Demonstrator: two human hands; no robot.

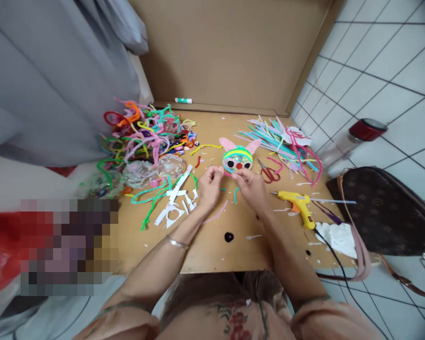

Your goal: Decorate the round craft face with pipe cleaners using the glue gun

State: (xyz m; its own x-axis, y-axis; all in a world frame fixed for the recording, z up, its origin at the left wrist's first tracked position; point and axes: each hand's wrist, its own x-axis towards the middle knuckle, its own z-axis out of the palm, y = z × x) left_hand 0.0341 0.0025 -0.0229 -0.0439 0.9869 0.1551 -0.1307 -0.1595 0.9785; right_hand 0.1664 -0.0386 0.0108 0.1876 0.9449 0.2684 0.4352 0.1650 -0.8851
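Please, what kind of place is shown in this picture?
Probably a home craft corner on the floor. A cardboard sheet serves as the work surface on white tiles, with a pile of pipe cleaners, a yellow glue gun and red scissors beside a small pipe-cleaner face.

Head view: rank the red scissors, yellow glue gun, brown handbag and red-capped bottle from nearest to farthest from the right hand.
1. Red scissors, just right of the right hand.
2. Yellow glue gun, further right on the board.
3. Brown handbag and red-capped bottle, far right on the floor: too close to call.
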